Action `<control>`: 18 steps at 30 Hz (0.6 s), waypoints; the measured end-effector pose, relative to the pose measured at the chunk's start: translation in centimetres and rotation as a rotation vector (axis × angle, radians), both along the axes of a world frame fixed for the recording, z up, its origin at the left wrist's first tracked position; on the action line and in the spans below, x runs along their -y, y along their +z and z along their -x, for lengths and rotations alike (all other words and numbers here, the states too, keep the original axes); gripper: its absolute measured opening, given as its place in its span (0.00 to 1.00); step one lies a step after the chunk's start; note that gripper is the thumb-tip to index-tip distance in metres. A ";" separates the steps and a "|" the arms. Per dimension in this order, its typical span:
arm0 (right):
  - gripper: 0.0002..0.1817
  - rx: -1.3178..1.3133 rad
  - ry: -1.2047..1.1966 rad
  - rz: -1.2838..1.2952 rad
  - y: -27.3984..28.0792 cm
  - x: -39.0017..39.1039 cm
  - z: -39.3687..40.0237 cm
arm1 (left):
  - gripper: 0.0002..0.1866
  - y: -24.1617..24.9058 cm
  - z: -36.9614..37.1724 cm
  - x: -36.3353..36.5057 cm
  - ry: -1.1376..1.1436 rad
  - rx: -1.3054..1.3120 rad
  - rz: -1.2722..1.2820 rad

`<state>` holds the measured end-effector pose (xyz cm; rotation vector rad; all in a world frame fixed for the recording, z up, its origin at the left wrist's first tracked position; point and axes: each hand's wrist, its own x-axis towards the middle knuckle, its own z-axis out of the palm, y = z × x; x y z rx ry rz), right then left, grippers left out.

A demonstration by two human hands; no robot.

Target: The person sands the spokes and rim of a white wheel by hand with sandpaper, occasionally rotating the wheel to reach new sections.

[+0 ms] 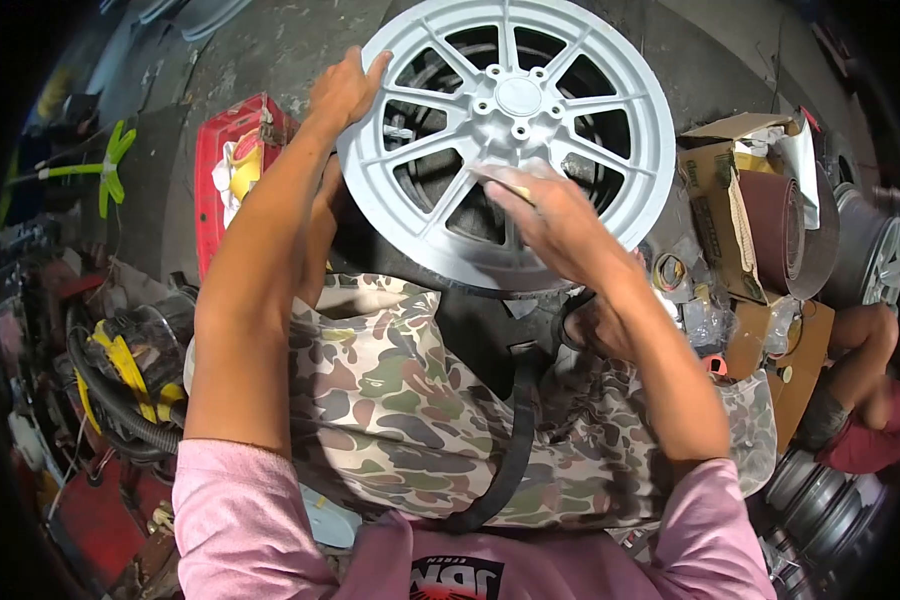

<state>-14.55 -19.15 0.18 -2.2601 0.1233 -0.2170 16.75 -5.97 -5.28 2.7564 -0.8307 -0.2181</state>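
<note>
A pale grey multi-spoke wheel rim (pixel 518 95) lies tilted in front of me, its face up. My left hand (pixel 348 90) grips its outer left edge, with the thumb over the lip. Low on the spokes, just under the hub, my right hand (pixel 548 212) presses a thin piece of what looks like sandpaper (pixel 507 182) against the metal. Most of that piece is hidden under the fingers, which are slightly blurred. Bolt holes circle the round centre cap area above my right hand.
A red container (pixel 210 190) with cloths stands left of the rim. On the right are a cardboard box (pixel 715 200), a brown abrasive roll (pixel 770 230), tape rolls (pixel 669 271) and other wheels (pixel 875 250). Another person's bent leg (pixel 863 345) shows at far right. A black hose (pixel 120 400) lies left.
</note>
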 end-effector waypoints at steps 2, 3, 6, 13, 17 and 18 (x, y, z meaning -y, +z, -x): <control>0.20 -0.190 0.040 0.059 3.1 1.1 1.5 | 0.39 -0.1 -0.5 -0.2 -0.047 -0.019 -0.023; 0.24 -0.375 0.074 0.106 4.2 1.5 2.4 | 0.38 0.2 -0.8 -0.3 -0.097 -0.033 -0.058; 0.32 -0.399 0.154 0.352 4.0 2.2 5.6 | 0.36 1.9 -1.3 -1.0 -0.179 -0.040 -0.235; 0.22 -0.252 0.231 0.315 0.2 1.9 7.2 | 0.15 7.4 9.6 -4.2 -0.487 0.130 -0.062; 0.15 -0.234 0.227 0.306 -1.7 2.7 7.6 | 0.15 10.8 18.6 -6.5 -0.725 -0.132 -0.112; 0.16 -0.201 0.206 0.328 -2.1 3.1 7.6 | 0.17 8.9 19.3 -7.3 -0.748 -0.140 -0.043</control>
